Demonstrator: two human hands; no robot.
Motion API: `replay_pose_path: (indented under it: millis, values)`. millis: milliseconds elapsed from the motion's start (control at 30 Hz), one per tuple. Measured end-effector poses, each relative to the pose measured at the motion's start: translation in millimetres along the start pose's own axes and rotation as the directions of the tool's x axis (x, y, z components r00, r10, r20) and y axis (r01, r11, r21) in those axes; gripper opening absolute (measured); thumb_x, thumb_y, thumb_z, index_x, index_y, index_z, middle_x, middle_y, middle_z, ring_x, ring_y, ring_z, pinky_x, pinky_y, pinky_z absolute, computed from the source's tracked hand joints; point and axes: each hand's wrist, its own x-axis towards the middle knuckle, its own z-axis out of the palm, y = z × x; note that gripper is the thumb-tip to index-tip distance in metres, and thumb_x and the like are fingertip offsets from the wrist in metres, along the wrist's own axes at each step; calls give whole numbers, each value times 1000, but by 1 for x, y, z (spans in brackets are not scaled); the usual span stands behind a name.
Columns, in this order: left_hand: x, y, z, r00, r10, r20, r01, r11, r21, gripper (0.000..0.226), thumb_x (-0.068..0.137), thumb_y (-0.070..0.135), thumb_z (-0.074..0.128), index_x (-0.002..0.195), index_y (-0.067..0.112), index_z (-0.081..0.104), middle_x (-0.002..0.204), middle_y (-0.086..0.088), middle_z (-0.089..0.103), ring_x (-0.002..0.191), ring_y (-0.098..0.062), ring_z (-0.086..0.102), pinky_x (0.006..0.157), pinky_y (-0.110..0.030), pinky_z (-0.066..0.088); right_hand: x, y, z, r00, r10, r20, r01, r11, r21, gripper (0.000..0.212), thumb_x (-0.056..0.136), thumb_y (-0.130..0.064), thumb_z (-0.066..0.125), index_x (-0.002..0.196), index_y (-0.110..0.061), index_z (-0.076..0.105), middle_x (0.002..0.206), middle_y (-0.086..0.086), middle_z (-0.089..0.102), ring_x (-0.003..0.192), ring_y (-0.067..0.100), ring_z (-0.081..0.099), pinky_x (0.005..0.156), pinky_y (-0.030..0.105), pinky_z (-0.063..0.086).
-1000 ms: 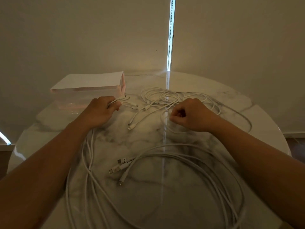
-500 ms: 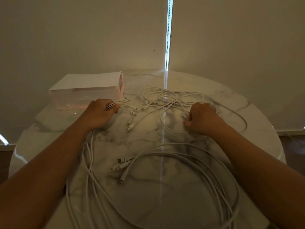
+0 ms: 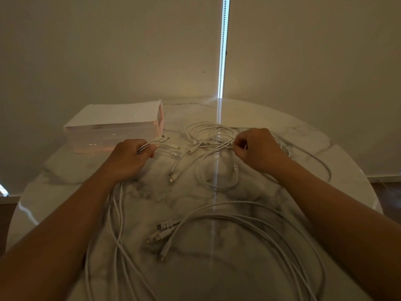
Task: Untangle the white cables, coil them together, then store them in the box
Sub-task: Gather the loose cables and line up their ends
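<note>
Though tangled, cables (image 3: 223, 187) between fingers (image 3: 240, 140)

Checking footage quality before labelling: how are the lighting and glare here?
Head view: dim, warm light overall. Head view: the bright slit between blinds throws a glare streak down the table. Head view: white cables read clearly against the marble.

Head camera, looking forward-down, close over table (image 3: 325, 153).

Hands (image 3: 130, 158) (image 3: 258, 151) pinch white cables (image 3: 164, 225) (box (image 3: 112, 118) nearby).
</note>
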Motion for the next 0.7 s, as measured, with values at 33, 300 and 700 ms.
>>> replay_pose_path:
  millis: [33, 300, 700]
  values:
    - [0, -1, 0, 1000, 2, -2, -2, 1000, 0, 29, 97, 28, 54, 73, 19, 67, 61, 8, 55, 60, -7, 49, 58, -21, 34, 8, 2, 2, 1000, -2, -7, 2, 1000, -1, 11, 86, -14, 67, 83, -7, 75, 82, 9, 71, 75, 24, 64, 74, 34, 52]
    - [2, -7, 1, 1000, -2, -18, 2, 1000, -3, 28, 97, 27, 54, 73, 19, 67, 59, 10, 53, 59, -6, 49, 57, -22, 34, 53, 17, 6, 963, 172, 206, -175, 984, -4, 17, 85, -14, 73, 99, -6, 77, 95, 4, 71, 91, 18, 65, 77, 23, 46]
    - [-2, 4, -6, 921, -291, 259, 388, 621, -681, 23, 104, 24, 42, 89, 9, 53, 56, 2, 33, 40, -7, 24, 36, -14, 19, 53, -7, -33, 875, 306, 375, -484, 531, 695, 12, 91, -8, 64, 88, 3, 68, 64, 11, 62, 52, 16, 56, 52, 27, 47]
